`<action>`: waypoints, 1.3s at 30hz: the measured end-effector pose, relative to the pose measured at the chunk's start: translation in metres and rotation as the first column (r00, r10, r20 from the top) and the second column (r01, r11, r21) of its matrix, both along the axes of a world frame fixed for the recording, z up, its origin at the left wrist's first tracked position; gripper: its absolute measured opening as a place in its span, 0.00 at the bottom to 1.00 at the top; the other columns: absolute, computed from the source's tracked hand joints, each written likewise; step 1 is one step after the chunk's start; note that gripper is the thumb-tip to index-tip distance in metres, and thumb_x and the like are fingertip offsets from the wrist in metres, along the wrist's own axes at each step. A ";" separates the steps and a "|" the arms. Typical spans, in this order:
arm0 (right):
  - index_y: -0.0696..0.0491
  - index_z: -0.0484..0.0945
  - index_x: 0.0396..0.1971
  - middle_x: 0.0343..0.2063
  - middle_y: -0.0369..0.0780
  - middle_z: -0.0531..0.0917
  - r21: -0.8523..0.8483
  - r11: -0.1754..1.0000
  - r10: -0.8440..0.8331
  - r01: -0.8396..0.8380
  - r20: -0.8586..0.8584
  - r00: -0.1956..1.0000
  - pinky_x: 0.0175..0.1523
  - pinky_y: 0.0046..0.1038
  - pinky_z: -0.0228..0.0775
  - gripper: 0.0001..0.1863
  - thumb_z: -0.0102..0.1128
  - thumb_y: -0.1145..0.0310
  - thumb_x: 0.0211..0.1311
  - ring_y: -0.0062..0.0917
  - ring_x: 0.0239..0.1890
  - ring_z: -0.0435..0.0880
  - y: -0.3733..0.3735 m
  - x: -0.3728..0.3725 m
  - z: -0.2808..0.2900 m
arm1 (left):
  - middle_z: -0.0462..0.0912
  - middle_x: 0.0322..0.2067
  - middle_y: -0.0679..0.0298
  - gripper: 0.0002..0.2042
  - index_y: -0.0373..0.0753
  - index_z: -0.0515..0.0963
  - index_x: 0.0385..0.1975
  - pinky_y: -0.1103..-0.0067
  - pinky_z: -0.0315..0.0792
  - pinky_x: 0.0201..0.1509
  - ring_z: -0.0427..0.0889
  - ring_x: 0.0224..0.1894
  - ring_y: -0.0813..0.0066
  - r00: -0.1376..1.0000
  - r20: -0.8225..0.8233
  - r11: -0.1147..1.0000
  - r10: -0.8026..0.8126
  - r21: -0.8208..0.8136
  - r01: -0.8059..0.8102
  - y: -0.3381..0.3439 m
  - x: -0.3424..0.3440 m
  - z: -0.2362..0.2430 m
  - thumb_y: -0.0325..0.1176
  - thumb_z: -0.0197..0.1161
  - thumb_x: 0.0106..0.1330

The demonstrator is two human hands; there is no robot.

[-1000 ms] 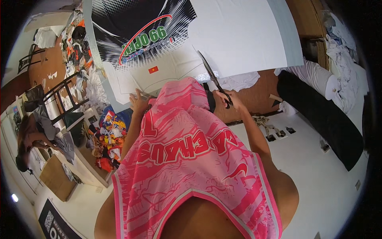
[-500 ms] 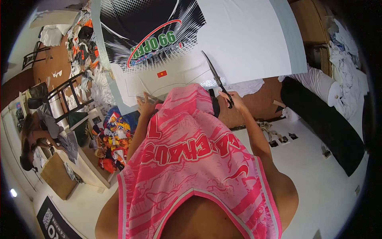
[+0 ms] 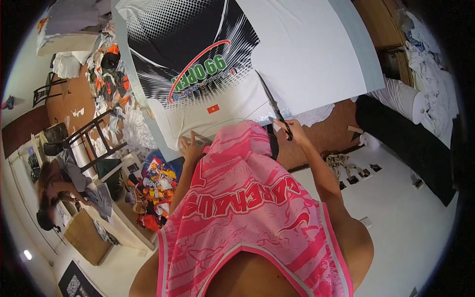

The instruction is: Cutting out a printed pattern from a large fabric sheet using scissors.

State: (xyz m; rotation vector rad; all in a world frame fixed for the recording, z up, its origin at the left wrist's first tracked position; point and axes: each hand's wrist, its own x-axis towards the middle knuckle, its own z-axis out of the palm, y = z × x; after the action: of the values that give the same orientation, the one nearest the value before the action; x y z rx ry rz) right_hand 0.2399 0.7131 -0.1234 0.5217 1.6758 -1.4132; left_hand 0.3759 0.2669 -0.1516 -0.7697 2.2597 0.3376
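A printed jersey fabric panel (image 3: 190, 59), black and white with green lettering and a red ring, lies flat on the table. Its white lower part carries a small red flag with a yellow star (image 3: 213, 109) and a thin curved outline. My left hand (image 3: 191, 146) rests with fingers spread at the near edge of this white cloth. In my right hand (image 3: 293, 130) is a pair of long dark scissors (image 3: 270, 99); its blades look closed and point away from me, above the white fabric. Part of the near cloth edge is hidden by my pink jersey (image 3: 242, 198).
The table's grey edge (image 3: 354, 37) runs along the right. A long black fabric roll (image 3: 405, 148) and a white roll (image 3: 405, 101) lie beyond it. Colourful scraps (image 3: 153, 183) pile up at left, near a black metal frame (image 3: 94, 136). Another person (image 3: 62, 185) bends at far left.
The whole view has shifted slightly, with the table and cloth appearing a little lower and further right. My left hand stays on the cloth, and my right hand still holds the scissors.
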 end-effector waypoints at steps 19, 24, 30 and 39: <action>0.47 0.70 0.13 0.10 0.30 0.70 -0.091 0.968 -0.233 0.236 0.042 0.972 0.19 0.19 0.54 0.27 0.75 0.44 0.54 0.15 0.11 0.67 -0.073 -0.020 0.020 | 0.46 0.71 0.29 0.44 0.66 0.56 0.74 0.44 0.55 0.68 0.51 0.73 0.32 0.970 -0.213 0.985 -0.115 0.099 0.139 -0.038 0.005 -0.005 0.66 0.65 0.57; 0.47 0.72 0.14 0.10 0.30 0.70 -0.001 0.963 -0.271 0.271 0.027 0.962 0.18 0.19 0.58 0.26 0.75 0.45 0.54 0.13 0.11 0.67 -0.090 -0.012 0.011 | 0.48 0.70 0.28 0.42 0.65 0.59 0.73 0.46 0.59 0.67 0.55 0.71 0.29 0.951 -0.256 0.976 -0.176 0.080 0.202 -0.047 0.006 -0.006 0.65 0.65 0.57; 0.49 0.71 0.15 0.12 0.30 0.71 -0.015 0.922 -0.386 0.386 0.025 0.922 0.19 0.21 0.58 0.27 0.76 0.46 0.53 0.16 0.12 0.69 -0.120 -0.008 0.003 | 0.51 0.69 0.28 0.40 0.64 0.62 0.71 0.47 0.62 0.66 0.58 0.68 0.27 0.935 -0.299 0.966 -0.190 0.111 0.232 -0.053 0.002 0.000 0.62 0.66 0.58; 0.50 0.71 0.16 0.13 0.31 0.71 -0.065 0.872 -0.483 0.485 0.051 0.874 0.19 0.23 0.60 0.26 0.76 0.47 0.53 0.16 0.12 0.68 -0.157 -0.007 -0.003 | 0.51 0.69 0.31 0.38 0.64 0.64 0.70 0.49 0.61 0.67 0.59 0.68 0.28 0.926 -0.294 0.962 -0.236 0.060 0.265 -0.056 0.004 0.001 0.60 0.67 0.58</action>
State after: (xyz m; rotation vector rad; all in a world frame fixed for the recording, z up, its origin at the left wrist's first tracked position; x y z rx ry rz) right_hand 0.2333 0.5558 -0.1260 0.9680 1.5153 -1.8039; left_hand 0.3794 0.2113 -0.1509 -0.3910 2.5537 0.4573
